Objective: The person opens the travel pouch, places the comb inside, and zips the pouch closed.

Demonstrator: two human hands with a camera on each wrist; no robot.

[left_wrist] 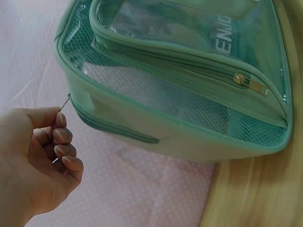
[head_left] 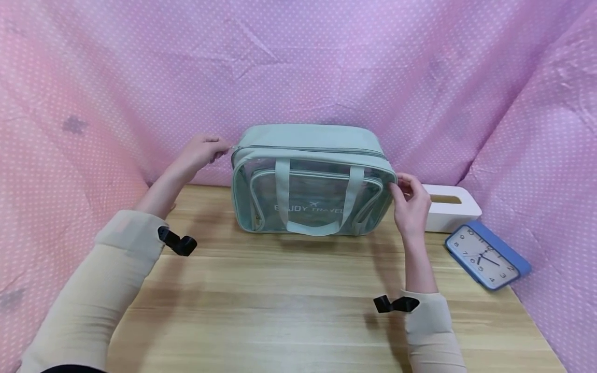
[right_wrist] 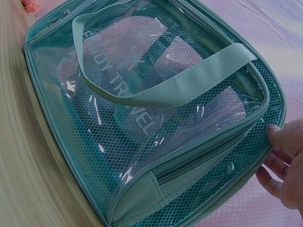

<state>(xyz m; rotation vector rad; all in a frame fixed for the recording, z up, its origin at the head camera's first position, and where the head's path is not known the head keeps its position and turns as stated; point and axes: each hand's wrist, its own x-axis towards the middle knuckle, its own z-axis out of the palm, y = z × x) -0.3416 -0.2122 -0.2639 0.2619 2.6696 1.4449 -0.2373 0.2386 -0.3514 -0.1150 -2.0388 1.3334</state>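
Observation:
A pale green travel bag (head_left: 311,181) with clear mesh panels, two handles and white lettering stands upright at the back of the wooden table (head_left: 289,305). My left hand (head_left: 201,153) is at the bag's upper left corner and pinches the small metal zipper pull (left_wrist: 65,102) between thumb and forefinger, the other fingers curled. My right hand (head_left: 410,203) grips the bag's right edge (right_wrist: 265,124) near the top, thumb on the front piping, fingers behind. The front pocket's gold zipper pull (left_wrist: 249,83) hangs at the bag's lower left.
A white box with a slot (head_left: 451,207) sits right of the bag. A blue-framed clock (head_left: 486,256) lies in front of it near the table's right edge. Pink dotted cloth (head_left: 298,67) hangs behind and on both sides.

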